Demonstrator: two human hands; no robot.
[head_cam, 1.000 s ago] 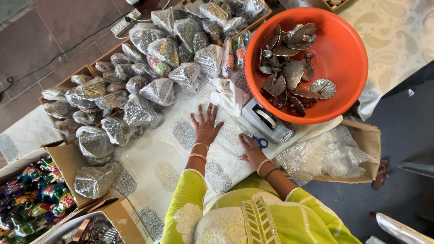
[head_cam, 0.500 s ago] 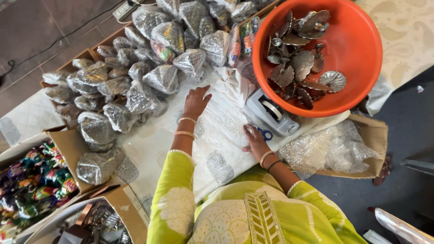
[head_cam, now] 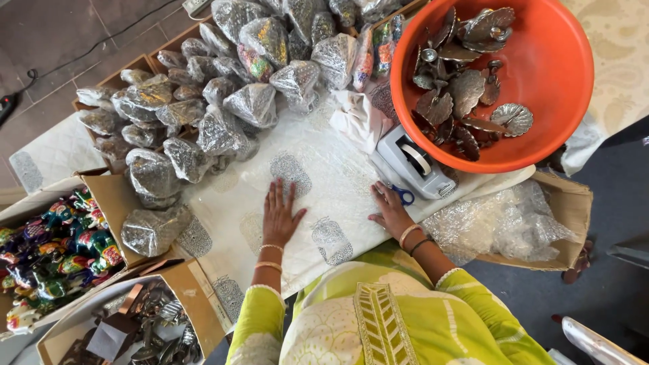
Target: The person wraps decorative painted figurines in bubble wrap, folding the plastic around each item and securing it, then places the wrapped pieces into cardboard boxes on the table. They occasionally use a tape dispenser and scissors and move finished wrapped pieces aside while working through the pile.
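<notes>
My left hand (head_cam: 280, 215) lies flat, fingers spread, on a white cloth with grey printed motifs (head_cam: 324, 182). My right hand (head_cam: 390, 209) rests flat on the same cloth, its fingertips beside blue-handled scissors (head_cam: 404, 196) and a grey tape dispenser (head_cam: 414, 161). Neither hand holds anything. Just beyond the dispenser stands a large orange basin (head_cam: 547, 74) with several shell-shaped metal pieces (head_cam: 466, 88). A heap of items wrapped in bubble wrap (head_cam: 223, 88) fills the far left of the table.
Cardboard boxes at the left hold colourful figurines (head_cam: 54, 257) and metal pieces (head_cam: 149, 324). A box at the right holds loose bubble wrap (head_cam: 507, 223). A crumpled white cloth (head_cam: 358, 115) lies near the dispenser. Tiled floor shows at top left.
The view has shifted. My left hand has come back toward me from the wrapped heap and now lies flat on the cloth. My right hand stays near the scissors.
</notes>
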